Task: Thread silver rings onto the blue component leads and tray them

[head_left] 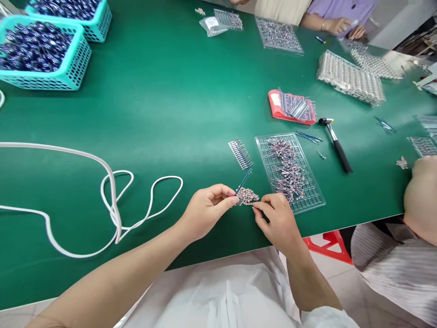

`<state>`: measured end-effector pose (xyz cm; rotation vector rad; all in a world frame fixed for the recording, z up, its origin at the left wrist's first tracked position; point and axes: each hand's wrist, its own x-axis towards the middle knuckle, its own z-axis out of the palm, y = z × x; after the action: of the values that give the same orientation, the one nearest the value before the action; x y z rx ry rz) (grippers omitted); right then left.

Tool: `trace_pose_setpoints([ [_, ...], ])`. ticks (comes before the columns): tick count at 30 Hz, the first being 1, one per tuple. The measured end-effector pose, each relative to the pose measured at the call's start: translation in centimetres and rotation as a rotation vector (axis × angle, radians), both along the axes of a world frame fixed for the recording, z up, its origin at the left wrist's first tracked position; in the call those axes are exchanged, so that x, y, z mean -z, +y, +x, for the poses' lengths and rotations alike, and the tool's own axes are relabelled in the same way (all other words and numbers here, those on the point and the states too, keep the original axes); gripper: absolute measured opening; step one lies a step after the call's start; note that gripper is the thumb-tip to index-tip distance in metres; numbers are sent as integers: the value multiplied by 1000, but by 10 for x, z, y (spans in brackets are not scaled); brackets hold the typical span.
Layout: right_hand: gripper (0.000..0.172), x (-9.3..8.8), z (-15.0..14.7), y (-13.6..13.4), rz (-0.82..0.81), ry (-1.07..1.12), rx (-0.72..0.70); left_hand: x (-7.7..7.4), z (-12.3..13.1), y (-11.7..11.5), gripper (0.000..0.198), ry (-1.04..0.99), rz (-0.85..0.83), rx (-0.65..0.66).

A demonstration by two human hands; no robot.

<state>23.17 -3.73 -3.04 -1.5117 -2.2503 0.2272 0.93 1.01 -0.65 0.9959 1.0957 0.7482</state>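
White cloth (218, 291) fills the bottom centre of the frame, and both bare forearms reach up from it onto the green desk (170, 100). Left hand (208, 207) and right hand (276, 221) meet just below mid-frame. Each has its fingers curled, with thumb and forefinger pinched on an opposite edge of a small cluster (247, 196) of pinkish round parts (too fine to tell apart). The cluster sits low over the desk near its front edge. Whether it rests on the surface I cannot tell.

Just right of the cluster lies a clear tray (310, 196) with a heap of wired parts in it. Above the cluster are a blue strip (244, 179) and a short comb (241, 154) of leaded parts. Right of the tray lies a hammer (336, 143), with a red tray (273, 102) above it. A white cable (112, 200) loops across the left of the frame. Two teal baskets (73, 68) of dark blue pieces stand at upper left. Another person's arm (419, 196) enters at the right edge, and other hands (337, 25) work at the top right.
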Motion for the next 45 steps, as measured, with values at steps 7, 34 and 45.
trace_pose_setpoints([
  [7,19,-2,-4,0,5,-4,-1,-1,1,1,16,3,-16,-6],
  [34,12,4,-15,-1,88,288,53,4,-2,-3,15,13,111,166],
  [45,21,-14,-30,-2,337,394,74,-3,2,-21,8,-258,28,124],
])
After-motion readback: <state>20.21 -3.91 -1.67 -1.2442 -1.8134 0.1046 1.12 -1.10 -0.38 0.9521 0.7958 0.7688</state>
